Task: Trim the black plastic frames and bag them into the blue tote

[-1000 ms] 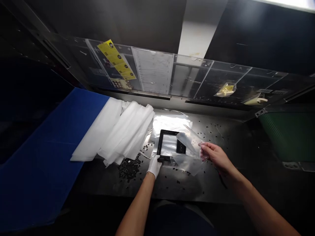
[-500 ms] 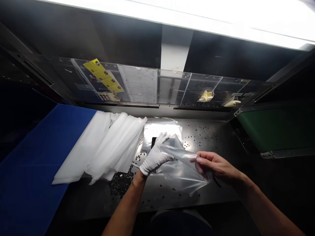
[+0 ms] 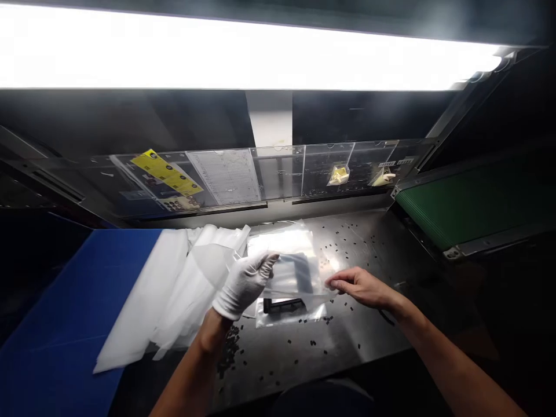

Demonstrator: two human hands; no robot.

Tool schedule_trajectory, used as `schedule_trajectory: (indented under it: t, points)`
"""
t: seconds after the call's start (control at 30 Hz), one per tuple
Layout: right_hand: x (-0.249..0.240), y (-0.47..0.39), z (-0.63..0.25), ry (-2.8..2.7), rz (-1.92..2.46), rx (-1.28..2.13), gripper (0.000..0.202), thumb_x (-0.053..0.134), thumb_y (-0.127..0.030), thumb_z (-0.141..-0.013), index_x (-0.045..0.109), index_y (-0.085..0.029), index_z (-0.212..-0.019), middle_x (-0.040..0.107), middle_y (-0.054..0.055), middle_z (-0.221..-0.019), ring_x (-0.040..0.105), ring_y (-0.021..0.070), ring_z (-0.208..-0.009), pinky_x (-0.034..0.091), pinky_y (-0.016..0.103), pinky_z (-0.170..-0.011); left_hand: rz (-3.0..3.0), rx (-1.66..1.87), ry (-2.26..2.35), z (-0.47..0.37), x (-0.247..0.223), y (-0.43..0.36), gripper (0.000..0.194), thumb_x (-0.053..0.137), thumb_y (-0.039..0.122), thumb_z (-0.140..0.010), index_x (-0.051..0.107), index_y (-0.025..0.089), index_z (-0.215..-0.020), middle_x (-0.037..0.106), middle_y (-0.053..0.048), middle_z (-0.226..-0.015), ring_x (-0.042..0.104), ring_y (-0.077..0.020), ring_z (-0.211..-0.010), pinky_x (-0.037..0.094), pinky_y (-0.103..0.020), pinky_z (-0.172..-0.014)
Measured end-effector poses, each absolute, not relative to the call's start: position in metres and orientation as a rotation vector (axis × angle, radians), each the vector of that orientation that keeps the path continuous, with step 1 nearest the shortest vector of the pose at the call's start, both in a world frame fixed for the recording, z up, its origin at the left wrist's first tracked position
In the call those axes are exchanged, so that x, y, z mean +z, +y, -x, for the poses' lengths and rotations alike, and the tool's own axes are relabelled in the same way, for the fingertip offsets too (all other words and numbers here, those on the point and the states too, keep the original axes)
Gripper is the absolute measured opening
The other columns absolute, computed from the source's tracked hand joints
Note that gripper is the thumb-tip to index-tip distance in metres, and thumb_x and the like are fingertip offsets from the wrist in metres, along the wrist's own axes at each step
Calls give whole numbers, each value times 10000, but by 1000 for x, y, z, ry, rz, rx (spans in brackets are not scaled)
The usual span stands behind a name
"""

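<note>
A clear plastic bag (image 3: 284,284) is stretched between my two hands above the metal bench. My left hand (image 3: 243,284), in a white glove, is closed with thumb and fingers pinching the bag's left part. My bare right hand (image 3: 362,286) pinches the bag's right edge between thumb and fingertips. Under the bag lies a black part (image 3: 284,306), partly hidden; a dark shape also shows blurred through the film. Beneath these, shiny clear bags (image 3: 280,238) lie flat on the bench.
White foam sleeves (image 3: 174,289) are piled at the left, on a blue panel (image 3: 65,301). Small black bits (image 3: 230,353) are scattered over the metal bench (image 3: 330,341). A green conveyor belt (image 3: 460,202) runs at the right. Behind stands a clear pocket rack (image 3: 278,174) with papers.
My left hand has moved left and the right hand slightly left, so the bag is now spread out between them. The black part beneath shows more. The head view has tilted up.
</note>
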State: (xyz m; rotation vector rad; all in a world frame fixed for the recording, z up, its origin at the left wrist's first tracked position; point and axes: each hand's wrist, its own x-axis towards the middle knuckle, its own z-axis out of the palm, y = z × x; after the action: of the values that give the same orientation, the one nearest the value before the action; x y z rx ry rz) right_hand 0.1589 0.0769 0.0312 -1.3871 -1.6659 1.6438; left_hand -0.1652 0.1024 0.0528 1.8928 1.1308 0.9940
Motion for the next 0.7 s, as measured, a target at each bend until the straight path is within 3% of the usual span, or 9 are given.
schedule_trajectory:
  t: [0.17, 0.27, 0.33, 0.4, 0.47, 0.57, 0.7]
  points:
    - [31, 73, -133, -1580, 1276, 1678, 314, 810, -478, -833, 816, -170, -893, 769, 51, -858, 679, 180, -819, 519, 291, -733, -1935, 988, 1284, 189, 61, 108, 328, 554, 417, -1037, 716, 198, -856, 664, 28, -673, 614, -124, -577, 521, -250, -567]
    - [27, 73, -116, -1479, 1238, 1709, 355, 883, -475, -750, 725, -158, -763, 693, 6, -733, 602, 129, -670, 455, 249, -598, -1954, 1069, 1408, 194, 61, 102, 333, 567, 466, -1019, 720, 191, -909, 721, -25, -804, 680, -183, -740, 581, -343, -752]
    - [24, 73, -104, -1428, 1206, 1738, 395, 908, -474, -715, 669, -160, -733, 655, -16, -692, 561, 109, -617, 428, 239, -562, -1937, 1268, 1728, 190, 59, 85, 363, 641, 527, -961, 704, 170, -988, 725, -87, -945, 677, -248, -887, 562, -455, -892]
    - [21, 71, -90, -1392, 1172, 1776, 421, 920, -481, -693, 646, -163, -730, 634, -28, -665, 540, 102, -584, 413, 235, -538, -1805, 1481, 2170, 177, 54, 58, 461, 718, 598, -878, 677, 156, -1003, 693, -120, -981, 649, -282, -889, 549, -501, -869]
    - [15, 69, -76, -1369, 1143, 1816, 438, 922, -497, -679, 644, -164, -734, 638, -27, -668, 541, 105, -577, 406, 236, -526, -1724, 1360, 2087, 159, 45, 30, 424, 695, 583, -901, 658, 173, -999, 674, -86, -914, 633, -236, -767, 551, -397, -709]
    - [0, 62, -53, -1342, 1121, 1859, 442, 939, -484, -650, 644, -159, -705, 651, -20, -683, 547, 107, -607, 406, 233, -543, -1492, 868, 1634, 132, 22, 5, 350, 693, 554, -901, 641, 208, -886, 661, -21, -809, 601, -188, -702, 501, -306, -648]
    - [-35, 46, -32, -1262, 1159, 1951, 471, 1005, -404, -529, 622, -154, -641, 646, -18, -640, 552, 111, -586, 417, 234, -530, -1198, 854, 1615, 129, -16, -3, 474, 508, 595, -976, 526, 212, -698, 576, 9, -671, 540, -165, -647, 458, -275, -614]
